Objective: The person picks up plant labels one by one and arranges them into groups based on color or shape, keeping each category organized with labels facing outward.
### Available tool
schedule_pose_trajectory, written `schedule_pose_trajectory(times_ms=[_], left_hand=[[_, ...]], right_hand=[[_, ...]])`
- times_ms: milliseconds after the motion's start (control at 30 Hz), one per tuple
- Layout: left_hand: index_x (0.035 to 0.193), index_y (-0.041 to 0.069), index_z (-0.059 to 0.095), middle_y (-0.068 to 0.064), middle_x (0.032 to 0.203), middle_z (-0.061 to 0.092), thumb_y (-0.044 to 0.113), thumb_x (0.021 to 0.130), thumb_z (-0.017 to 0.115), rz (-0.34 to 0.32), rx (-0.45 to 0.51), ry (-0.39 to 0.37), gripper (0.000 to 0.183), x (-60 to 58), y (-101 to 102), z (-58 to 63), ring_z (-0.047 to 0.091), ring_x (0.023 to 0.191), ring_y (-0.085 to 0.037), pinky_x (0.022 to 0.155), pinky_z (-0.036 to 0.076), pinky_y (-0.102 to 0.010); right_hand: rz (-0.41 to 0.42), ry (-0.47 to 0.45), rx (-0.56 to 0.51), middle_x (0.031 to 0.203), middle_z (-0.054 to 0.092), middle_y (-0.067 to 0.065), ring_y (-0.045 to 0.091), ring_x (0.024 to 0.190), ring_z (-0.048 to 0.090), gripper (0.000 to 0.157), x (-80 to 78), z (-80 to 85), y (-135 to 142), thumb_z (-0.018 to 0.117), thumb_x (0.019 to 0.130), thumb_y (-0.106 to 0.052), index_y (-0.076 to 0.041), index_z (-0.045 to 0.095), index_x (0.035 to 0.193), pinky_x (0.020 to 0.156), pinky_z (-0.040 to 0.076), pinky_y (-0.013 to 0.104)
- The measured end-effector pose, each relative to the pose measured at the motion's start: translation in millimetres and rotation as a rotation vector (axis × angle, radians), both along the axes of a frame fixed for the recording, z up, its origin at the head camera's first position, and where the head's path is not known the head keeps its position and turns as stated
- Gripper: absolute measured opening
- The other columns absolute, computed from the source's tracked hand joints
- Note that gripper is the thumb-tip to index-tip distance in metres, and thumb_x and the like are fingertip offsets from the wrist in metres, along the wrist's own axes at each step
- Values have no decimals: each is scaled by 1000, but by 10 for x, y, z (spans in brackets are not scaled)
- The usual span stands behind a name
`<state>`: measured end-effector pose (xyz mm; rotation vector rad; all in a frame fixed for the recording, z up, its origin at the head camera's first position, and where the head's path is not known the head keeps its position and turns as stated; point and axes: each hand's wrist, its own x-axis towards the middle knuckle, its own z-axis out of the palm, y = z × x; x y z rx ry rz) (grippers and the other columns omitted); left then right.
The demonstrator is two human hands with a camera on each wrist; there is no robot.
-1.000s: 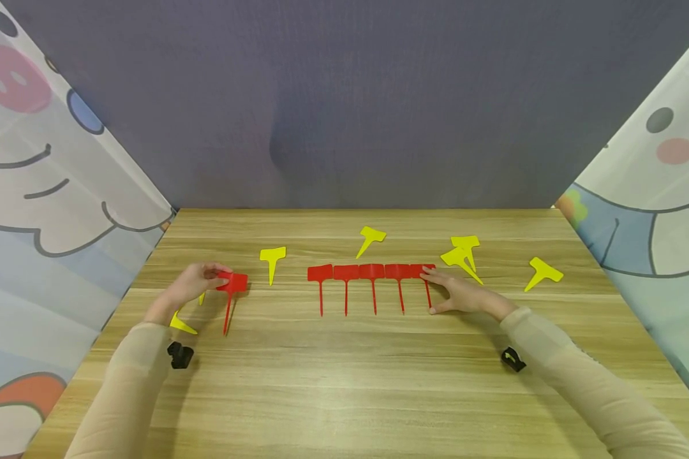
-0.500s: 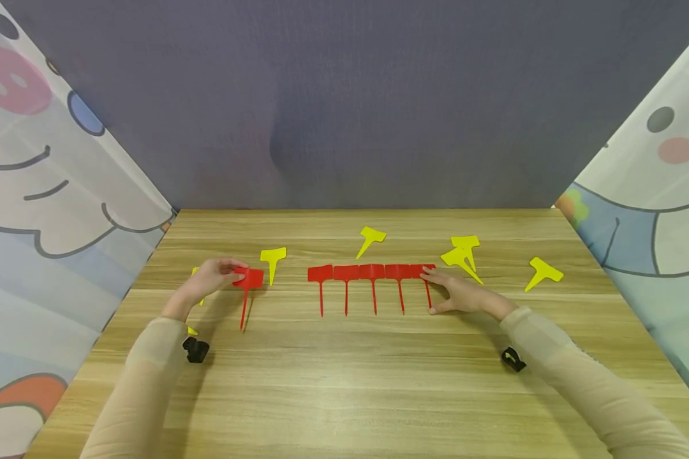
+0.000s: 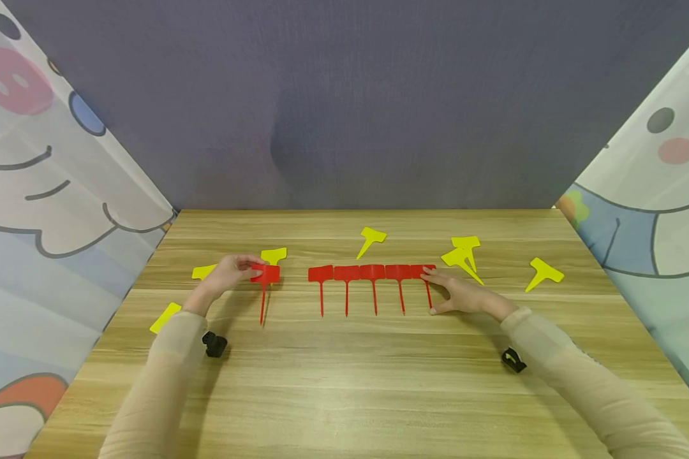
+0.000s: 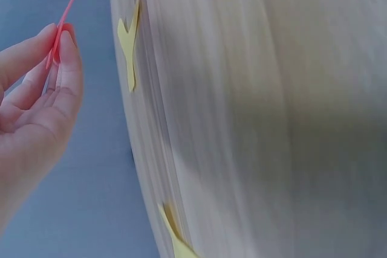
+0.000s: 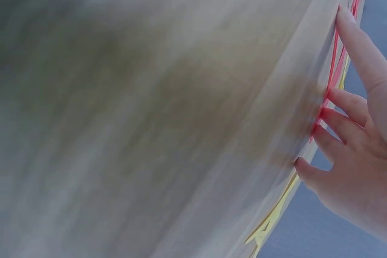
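Note:
Between thumb and fingers my left hand [image 3: 228,273] pinches a red T-shaped plant label [image 3: 266,275] by its head, its thin stem pointing toward me. The left wrist view shows this red plant label [image 4: 58,43] held above the table. A row of several red plant labels [image 3: 347,273] lies side by side in the middle, stems toward me. At the row's right end my right hand [image 3: 462,293] rests its spread fingertips on the last red label [image 3: 418,270], partly covering it. In the right wrist view the fingers [image 5: 338,122] touch the red label and tabletop.
Yellow T-shaped plant labels lie around: one [image 3: 274,255] partly behind the held label, one [image 3: 373,237] behind the row, two overlapping [image 3: 465,243] and one [image 3: 544,271] at right, two [image 3: 165,317] near my left forearm. A dark grey panel [image 3: 367,108] rises behind the wooden table [image 3: 344,389].
My left hand has carried the red plant label to the right, toward the row, uncovering the yellow labels at left. The right hand stays in place on the end label.

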<state>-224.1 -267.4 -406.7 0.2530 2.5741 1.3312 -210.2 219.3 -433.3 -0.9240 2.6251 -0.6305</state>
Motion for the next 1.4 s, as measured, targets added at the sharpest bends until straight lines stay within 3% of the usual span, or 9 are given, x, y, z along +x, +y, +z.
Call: schedule_pose_trajectory(times_ms=[233, 567, 733, 1400], left_hand=[[113, -5, 55, -21, 111, 55, 11, 85, 59, 4, 15, -18, 33, -28, 106, -13, 53, 99, -28, 80, 47, -35], [114, -3, 54, -18, 110, 57, 11, 86, 57, -19, 37, -65, 31, -55, 213, -24, 55, 92, -20, 82, 45, -38], [115, -4, 53, -19, 112, 56, 9, 86, 56, -22, 49, -79, 31, -70, 282, -25, 55, 93, -21, 83, 45, -40], [111, -6, 56, -13, 94, 62, 5, 85, 57, 13, 45, -95, 29, -158, 481, -85, 55, 74, -11, 66, 45, -29]], right_hand=[[-5, -6, 8, 141, 24, 22, 43, 126, 22, 80, 5, 12, -7, 70, 74, -34, 4, 33, 133, 98, 24, 54], [-5, -24, 1, 141, 24, 22, 43, 127, 20, 79, 3, 10, 0, 70, 74, -31, 5, 33, 133, 99, 23, 55], [-11, -24, 4, 141, 24, 21, 42, 127, 21, 80, 10, 19, -2, 71, 73, -32, 3, 33, 134, 98, 25, 54], [-19, -48, 12, 142, 22, 20, 42, 127, 20, 81, -7, 6, -4, 70, 74, -34, 2, 31, 135, 98, 25, 54]])
